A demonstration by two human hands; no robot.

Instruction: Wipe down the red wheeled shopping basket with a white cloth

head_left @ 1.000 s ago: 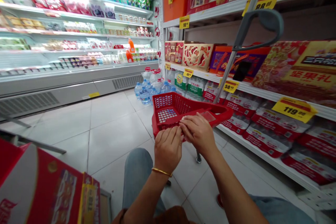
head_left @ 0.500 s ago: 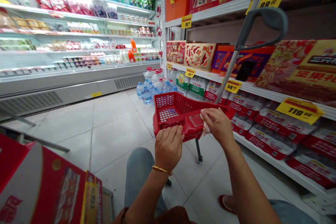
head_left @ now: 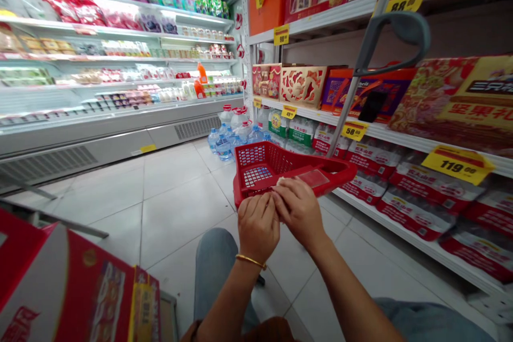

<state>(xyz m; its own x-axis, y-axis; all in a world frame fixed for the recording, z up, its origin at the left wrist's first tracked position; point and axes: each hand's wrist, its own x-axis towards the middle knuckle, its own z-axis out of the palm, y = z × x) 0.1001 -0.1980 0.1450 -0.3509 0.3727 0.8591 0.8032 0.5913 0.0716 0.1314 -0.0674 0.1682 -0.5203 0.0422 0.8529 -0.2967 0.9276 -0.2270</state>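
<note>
A red plastic shopping cart (head_left: pixel 256 156) with a grid-like floor stands in front of my knees. My left hand (head_left: pixel 259 224) is closed over its near rim, the fingers curled over the top. Right beside it, my right hand (head_left: pixel 298 211) is closed on a crumpled white cloth (head_left: pixel 281 181), pressed to the same rim. Only a small bit of the cloth shows, and the fingers hide the rest. To the right of my hands, a flat clear panel (head_left: pixel 313 178) is set in the cart's rim.
A grey hooked handle (head_left: pixel 393 43) on a metal pole rises at right, before shelves of gift boxes (head_left: pixel 303 87) and shrink-wrapped bottle packs (head_left: pixel 420 187). Water jugs (head_left: pixel 224 147) stand on the floor ahead. A chilled display (head_left: pixel 120 117) runs along the left; a red box (head_left: pixel 88 283) is nearby.
My right hand has slid left along the cart's rim with the cloth, from the clear panel to beside my left hand. The left hand keeps its hold.
</note>
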